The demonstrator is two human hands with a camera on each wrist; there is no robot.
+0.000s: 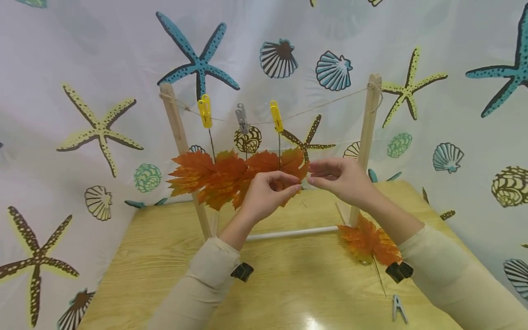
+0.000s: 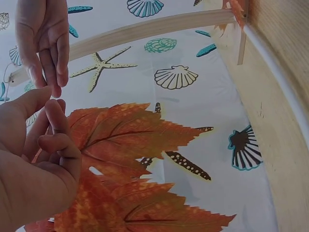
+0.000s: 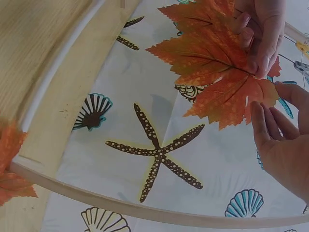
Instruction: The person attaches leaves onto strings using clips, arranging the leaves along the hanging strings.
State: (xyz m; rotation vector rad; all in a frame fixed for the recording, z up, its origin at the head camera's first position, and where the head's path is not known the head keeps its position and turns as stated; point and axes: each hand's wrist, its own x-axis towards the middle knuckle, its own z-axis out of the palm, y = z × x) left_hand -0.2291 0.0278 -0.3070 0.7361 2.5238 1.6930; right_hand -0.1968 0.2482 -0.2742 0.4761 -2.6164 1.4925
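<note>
Orange maple leaves hang in an overlapping row on dark stems from a string. Two yellow clothespins and a grey clothespin grip the string above them. My left hand is at the rightmost hanging maple leaf, its thumb and index finger pinching near the leaf's middle. My right hand meets that leaf's right edge with fairly straight fingers and a gap between thumb and fingertips. In the left wrist view, the fingertips of both hands nearly meet.
A wooden frame with a right post and left post holds the string. A white rod joins the posts low down. Another maple leaf and a grey clothespin lie on the table, right side. A patterned curtain hangs behind.
</note>
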